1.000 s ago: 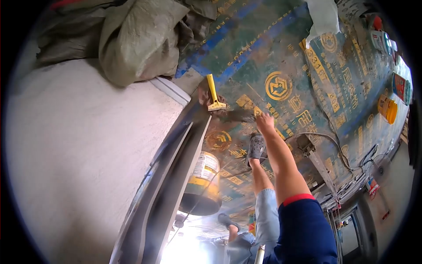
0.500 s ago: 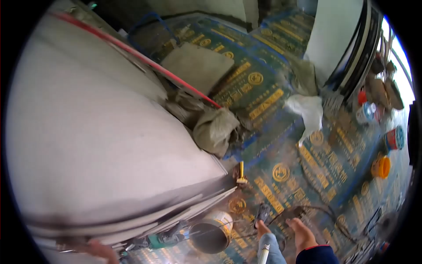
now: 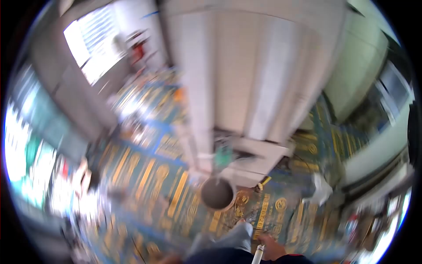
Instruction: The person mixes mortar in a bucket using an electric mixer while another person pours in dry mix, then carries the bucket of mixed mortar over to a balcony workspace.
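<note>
Motion blurs the head view. My right hand [image 3: 271,247] is low at the bottom right of centre, beside a thin white stick-like thing [image 3: 259,253]; its fingers are smeared and any hold is unclear. Only a blurred part of my left hand [image 3: 170,259] shows at the bottom edge, fingers hidden. In front of my legs stands a round bucket [image 3: 217,194] with a dark inside. A green tool [image 3: 223,156] lies just beyond it, on or by pale boards [image 3: 255,162]. The yellow-handled scraper [image 3: 263,183] lies right of the bucket, apart from both hands.
Printed green floor covering [image 3: 176,193] surrounds the bucket. Tall pale panels [image 3: 237,75] rise behind it. A white bag [image 3: 321,189] lies on the right, near blurred containers [image 3: 351,224]. A bright window [image 3: 94,39] is at the upper left; blurred clutter lines the left side.
The view has swung round to the panels and window, and the bucket now sits near the centre. My left hand has moved from the lower left to the bottom edge. My right hand remains low.
</note>
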Action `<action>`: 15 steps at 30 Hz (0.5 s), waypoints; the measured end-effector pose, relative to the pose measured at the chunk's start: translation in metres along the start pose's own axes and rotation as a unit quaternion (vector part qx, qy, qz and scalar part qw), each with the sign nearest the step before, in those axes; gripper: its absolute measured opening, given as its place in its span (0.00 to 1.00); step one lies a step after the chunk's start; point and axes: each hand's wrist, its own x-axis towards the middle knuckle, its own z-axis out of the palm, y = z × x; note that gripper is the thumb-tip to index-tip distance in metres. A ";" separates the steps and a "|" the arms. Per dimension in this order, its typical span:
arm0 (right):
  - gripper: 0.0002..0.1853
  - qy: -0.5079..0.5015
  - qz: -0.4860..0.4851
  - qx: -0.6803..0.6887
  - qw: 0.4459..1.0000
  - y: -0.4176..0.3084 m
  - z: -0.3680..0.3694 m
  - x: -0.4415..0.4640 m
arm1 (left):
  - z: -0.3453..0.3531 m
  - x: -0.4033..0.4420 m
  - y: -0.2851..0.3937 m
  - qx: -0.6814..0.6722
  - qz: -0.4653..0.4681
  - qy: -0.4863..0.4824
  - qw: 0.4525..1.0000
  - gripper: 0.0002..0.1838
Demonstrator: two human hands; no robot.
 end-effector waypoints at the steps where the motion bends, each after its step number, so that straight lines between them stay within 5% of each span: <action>1: 0.13 -0.015 -0.020 -0.029 0.999 -0.020 0.012 -0.006 | 0.027 -0.032 -0.061 0.045 0.055 0.001 0.997 0.26; 3: 0.11 -0.054 -0.050 -0.083 0.994 -0.064 0.036 -0.020 | 0.078 -0.086 -0.147 0.152 0.177 0.085 0.969 0.28; 6: 0.08 -0.101 -0.081 -0.153 0.980 -0.133 0.080 -0.019 | 0.013 -0.190 -0.063 0.084 -0.090 0.156 0.980 0.32; 10: 0.07 -0.233 -0.038 -0.188 0.953 -0.245 0.125 -0.019 | 0.013 -0.199 -0.079 -0.103 -0.153 0.338 0.923 0.30; 12: 0.09 -0.322 0.032 -0.181 0.929 -0.295 0.144 -0.050 | -0.023 -0.207 -0.053 -0.183 -0.201 0.288 0.918 0.29; 15: 0.13 -0.157 -0.100 -0.188 0.964 -0.327 0.184 -0.098 | -0.017 -0.185 -0.071 -0.214 -0.087 0.301 0.925 0.29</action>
